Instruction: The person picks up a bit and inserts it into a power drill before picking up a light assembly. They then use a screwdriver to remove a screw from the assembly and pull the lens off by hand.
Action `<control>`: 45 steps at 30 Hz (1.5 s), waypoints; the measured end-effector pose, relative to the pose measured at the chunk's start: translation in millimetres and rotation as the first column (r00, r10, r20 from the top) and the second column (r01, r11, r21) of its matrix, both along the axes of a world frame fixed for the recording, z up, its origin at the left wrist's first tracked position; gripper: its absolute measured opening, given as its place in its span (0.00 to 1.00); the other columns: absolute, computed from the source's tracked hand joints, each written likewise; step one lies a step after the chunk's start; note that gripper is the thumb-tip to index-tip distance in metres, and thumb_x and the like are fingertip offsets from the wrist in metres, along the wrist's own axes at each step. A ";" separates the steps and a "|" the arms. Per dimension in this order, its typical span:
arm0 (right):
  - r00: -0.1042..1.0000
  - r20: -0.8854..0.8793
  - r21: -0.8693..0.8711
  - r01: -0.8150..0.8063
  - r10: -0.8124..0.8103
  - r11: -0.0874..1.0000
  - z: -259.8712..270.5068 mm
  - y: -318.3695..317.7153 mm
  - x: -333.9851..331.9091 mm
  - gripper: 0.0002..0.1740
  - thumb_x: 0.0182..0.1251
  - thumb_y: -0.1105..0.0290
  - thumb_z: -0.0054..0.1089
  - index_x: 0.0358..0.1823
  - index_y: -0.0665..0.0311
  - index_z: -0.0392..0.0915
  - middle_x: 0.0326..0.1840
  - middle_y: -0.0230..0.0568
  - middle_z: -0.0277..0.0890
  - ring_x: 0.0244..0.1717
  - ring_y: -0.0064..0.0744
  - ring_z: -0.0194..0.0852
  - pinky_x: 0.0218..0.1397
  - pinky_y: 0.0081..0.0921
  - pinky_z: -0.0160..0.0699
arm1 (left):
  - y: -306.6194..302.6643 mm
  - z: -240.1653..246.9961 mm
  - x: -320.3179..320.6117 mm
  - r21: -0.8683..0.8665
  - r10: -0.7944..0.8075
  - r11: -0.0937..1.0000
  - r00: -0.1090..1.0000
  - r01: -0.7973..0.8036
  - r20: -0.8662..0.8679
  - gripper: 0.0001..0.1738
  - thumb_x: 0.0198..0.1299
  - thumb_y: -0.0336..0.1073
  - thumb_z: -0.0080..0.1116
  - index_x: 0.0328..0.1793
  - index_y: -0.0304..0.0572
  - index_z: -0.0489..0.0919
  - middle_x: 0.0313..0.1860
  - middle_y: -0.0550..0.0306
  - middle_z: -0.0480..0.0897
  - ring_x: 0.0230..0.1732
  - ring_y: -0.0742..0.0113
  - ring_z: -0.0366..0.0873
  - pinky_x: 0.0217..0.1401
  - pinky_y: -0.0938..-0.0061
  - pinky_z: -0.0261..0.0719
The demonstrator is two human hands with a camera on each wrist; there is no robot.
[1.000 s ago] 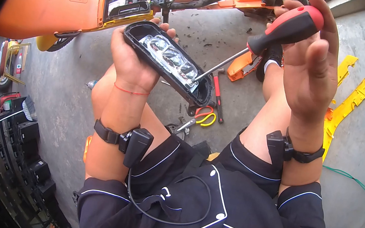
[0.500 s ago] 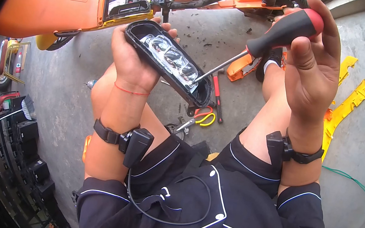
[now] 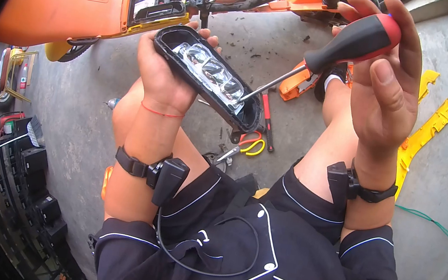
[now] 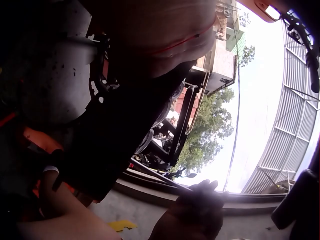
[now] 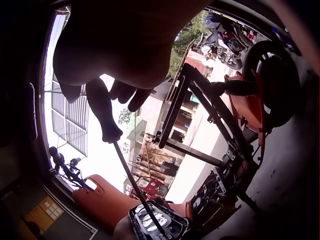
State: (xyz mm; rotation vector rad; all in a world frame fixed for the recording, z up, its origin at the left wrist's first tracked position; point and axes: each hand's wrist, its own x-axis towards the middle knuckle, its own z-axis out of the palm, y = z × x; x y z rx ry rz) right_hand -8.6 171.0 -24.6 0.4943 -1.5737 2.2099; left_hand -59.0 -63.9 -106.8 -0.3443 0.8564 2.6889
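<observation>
In the head view my left hand [image 3: 163,76] holds up an oblong black lamp housing [image 3: 173,71] from beneath, fingertips showing past its far edge. Three clear lenses [image 3: 213,71] sit in a row inside, on a silvery piece. My right hand [image 3: 385,100] has its fingers curving behind the black and red handle of a screwdriver [image 3: 345,45], while the thumb stands off it. The shaft slants down to the lens piece's lower right end. From the right wrist, the screwdriver [image 5: 127,170] points down into the lamp [image 5: 167,221].
An orange vehicle [image 3: 82,3] with exposed wiring and frame stands ahead. On the floor lie a hammer [image 3: 267,120], scissors [image 3: 243,146], an orange part [image 3: 299,82], yellow panels [image 3: 424,135] and a green cord [image 3: 437,224]. Black boxy items [image 3: 24,197] stand at left.
The screwdriver handle has turned, its red and black sides shifting, and its end sits slightly farther right. The right thumb and fingers have moved over it. The left hand and lamp stay nearly still.
</observation>
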 end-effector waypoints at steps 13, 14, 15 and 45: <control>0.998 -0.053 0.032 -0.013 0.015 0.999 -18.2 19.1 -2.4 0.36 0.67 0.66 0.65 0.73 0.69 0.60 0.57 0.48 0.75 0.58 0.37 0.76 0.67 0.32 0.73 | 0.5 1.2 0.6 0.022 -0.021 1.000 1.000 0.022 -0.016 0.30 0.67 0.50 0.35 0.54 0.29 0.76 0.45 0.45 0.79 0.47 0.51 0.79 0.56 0.53 0.77; 0.998 -0.061 0.088 -0.001 0.007 0.996 -18.0 19.1 -2.1 0.36 0.68 0.66 0.64 0.73 0.69 0.60 0.58 0.49 0.74 0.58 0.37 0.76 0.67 0.32 0.73 | 0.5 0.6 0.5 0.022 -0.021 1.000 1.000 0.022 -0.017 0.30 0.67 0.50 0.35 0.54 0.29 0.76 0.45 0.45 0.79 0.47 0.51 0.79 0.56 0.53 0.77; 0.998 -0.070 0.144 0.012 -0.002 0.990 -17.8 19.2 -1.7 0.36 0.68 0.66 0.64 0.73 0.70 0.60 0.58 0.49 0.74 0.58 0.37 0.76 0.67 0.32 0.73 | 0.5 0.2 0.1 0.021 -0.025 0.999 1.000 0.025 -0.012 0.30 0.67 0.50 0.35 0.54 0.29 0.76 0.45 0.45 0.79 0.47 0.51 0.79 0.56 0.53 0.77; 0.994 -0.076 0.290 0.095 -0.076 0.952 -24.7 28.8 -1.9 0.34 0.69 0.54 0.64 0.68 0.66 0.66 0.59 0.41 0.71 0.58 0.34 0.71 0.65 0.33 0.70 | 4.4 3.8 -0.8 -0.020 0.020 1.000 0.999 -0.019 0.043 0.29 0.64 0.52 0.38 0.51 0.32 0.77 0.43 0.44 0.79 0.45 0.49 0.80 0.50 0.55 0.81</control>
